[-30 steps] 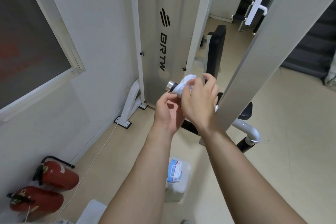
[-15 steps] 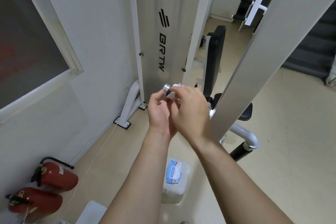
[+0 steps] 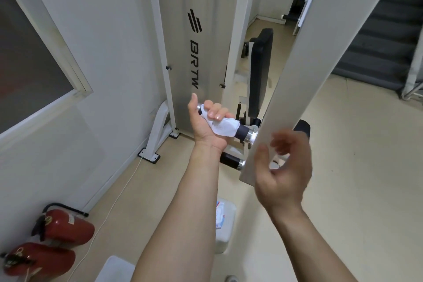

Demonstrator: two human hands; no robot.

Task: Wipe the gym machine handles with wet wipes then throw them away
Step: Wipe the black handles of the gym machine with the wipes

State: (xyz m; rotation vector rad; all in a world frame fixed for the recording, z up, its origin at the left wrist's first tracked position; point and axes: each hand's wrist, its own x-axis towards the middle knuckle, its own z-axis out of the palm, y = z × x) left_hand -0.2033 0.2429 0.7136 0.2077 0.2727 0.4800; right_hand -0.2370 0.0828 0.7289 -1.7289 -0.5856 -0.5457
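- Left hand (image 3: 203, 125) grips the upper handle (image 3: 243, 131) from below, its fingers (image 3: 215, 113) curled round the wipe (image 3: 225, 127). The thumb stands up off the grip, near the chrome end cap.
- The wipe is wrapped round the middle of the black grip, trapped between palm and handle. A bare black band shows between the wipe and the chrome collar at the machine arm (image 3: 297, 80).
- Right hand (image 3: 283, 167) hangs in the air just beside the machine arm, touching nothing. Its fingers are loosely bent and apart, holding nothing; the hand is motion-blurred, so finer detail cannot be told.
- Step in hand, by judgement: wiping the upper handle, with roughly half of the grip covered.
- To do it well: squeeze firmly and twist while sliding along the whole grip, from end cap to collar, so the uncovered band gets wiped too.
- The thumb should close over the wipe, otherwise the cloth may bunch and slip.
- The lower handle (image 3: 230, 160) sits below and shows no wipe on it; it likely comes next.
- A pack of wipes (image 3: 220, 213) lies on a white jug (image 3: 225, 239) on the floor, within reach if a fresh sheet is needed.
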